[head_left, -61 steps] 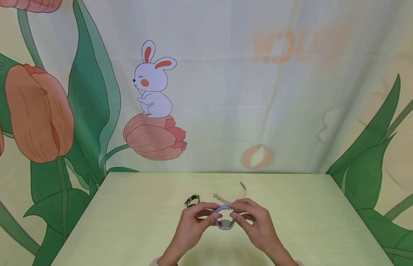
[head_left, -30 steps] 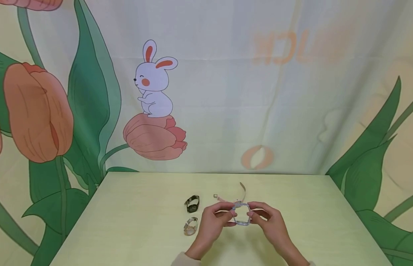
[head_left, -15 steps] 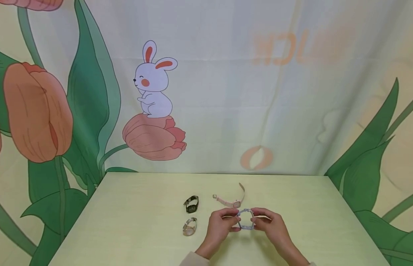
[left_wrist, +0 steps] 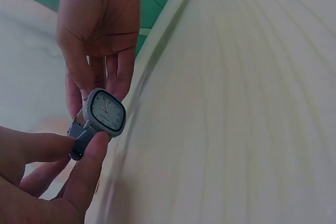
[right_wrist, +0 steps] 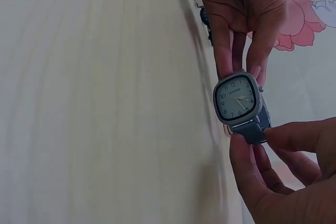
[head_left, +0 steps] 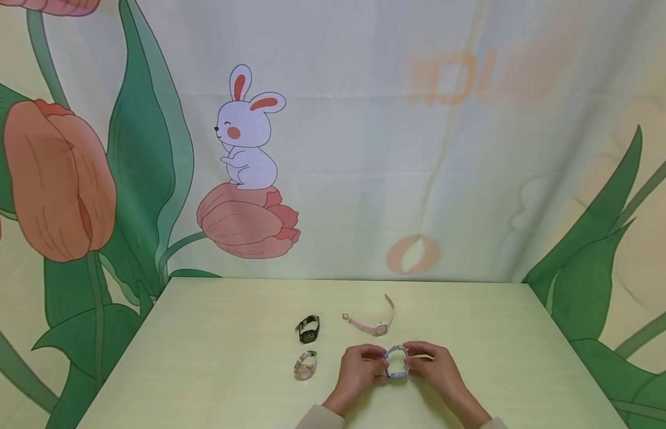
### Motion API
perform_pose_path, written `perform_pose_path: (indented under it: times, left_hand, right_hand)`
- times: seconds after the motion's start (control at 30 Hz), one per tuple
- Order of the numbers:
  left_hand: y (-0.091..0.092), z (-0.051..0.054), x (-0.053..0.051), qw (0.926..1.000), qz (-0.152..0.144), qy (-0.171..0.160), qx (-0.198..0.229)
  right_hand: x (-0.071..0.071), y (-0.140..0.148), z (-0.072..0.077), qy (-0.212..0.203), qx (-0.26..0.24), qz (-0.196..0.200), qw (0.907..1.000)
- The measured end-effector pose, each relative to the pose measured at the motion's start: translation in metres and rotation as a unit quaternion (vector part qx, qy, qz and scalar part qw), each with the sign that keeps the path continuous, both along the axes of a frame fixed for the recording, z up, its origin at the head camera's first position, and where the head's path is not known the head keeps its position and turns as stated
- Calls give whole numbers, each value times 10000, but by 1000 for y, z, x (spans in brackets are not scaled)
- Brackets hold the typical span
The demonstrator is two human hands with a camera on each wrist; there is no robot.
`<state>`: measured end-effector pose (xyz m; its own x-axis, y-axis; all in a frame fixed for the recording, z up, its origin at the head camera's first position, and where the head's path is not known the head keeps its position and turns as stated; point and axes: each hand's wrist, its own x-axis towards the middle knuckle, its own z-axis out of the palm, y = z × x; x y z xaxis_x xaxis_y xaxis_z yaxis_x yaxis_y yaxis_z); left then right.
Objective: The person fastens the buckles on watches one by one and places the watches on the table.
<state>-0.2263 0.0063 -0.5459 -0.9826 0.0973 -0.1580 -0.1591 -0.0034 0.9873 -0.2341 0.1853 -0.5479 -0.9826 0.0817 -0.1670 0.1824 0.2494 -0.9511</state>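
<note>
A wristwatch [head_left: 399, 375] with a blue-grey strap bent into a loop is held between both hands over the table. My left hand [head_left: 361, 370] pinches its left side with thumb and fingers, while my right hand [head_left: 436, 368] pinches the right side. The square, rounded dial [right_wrist: 236, 98] shows dark numerals in the right wrist view. In the left wrist view, the thumb and forefinger of my left hand [left_wrist: 58, 182] grip the strap [left_wrist: 81, 142] beside the case. Whether the watch touches the table is hard to tell.
Just beyond the hands lies a pink-strapped watch [head_left: 380, 329], its strap spread out. Left of them sit a black watch [head_left: 308, 336] and a gold-and-silver watch [head_left: 304, 372]. A printed curtain [head_left: 333, 149] hangs behind the table [head_left: 214, 357].
Both hands have carried the blue-grey watch to the right and then lower in the head view. The gold-and-silver watch and the pink watch's dial, hidden earlier, are now visible.
</note>
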Motion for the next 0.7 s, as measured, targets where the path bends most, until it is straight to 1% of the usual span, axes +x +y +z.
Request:
perform_pose_path:
  times: [0.1, 0.2, 0.27, 0.37, 0.53, 0.6, 0.7]
  left_hand:
    - [0, -2, 0, 10000, -14, -3, -82]
    - [0, -3, -1, 9996, 0, 83, -259]
    - [0, -4, -2, 9988, 2, 162, -451]
    - [-1, -6, -4, 9953, 8, 391, -880]
    - [-4, -11, -9, 9883, 27, 661, -1376]
    - [-7, -10, -10, 9881, -5, 685, -1380]
    - [-15, -7, -13, 9895, -82, 776, -1217]
  right_hand:
    - [-2, 0, -5, 1, 247, 4, 9997]
    - [-3, 0, -9, 50, 587, 26, 9983]
    - [-4, 1, -10, 75, 792, 36, 9968]
    - [-5, 2, -13, 95, 1073, 76, 9942]
    - [-8, 2, -14, 63, 1143, 117, 9934]
    - [-8, 2, -12, 80, 1123, 114, 9936]
    - [-6, 4, -7, 166, 1011, 116, 9947]
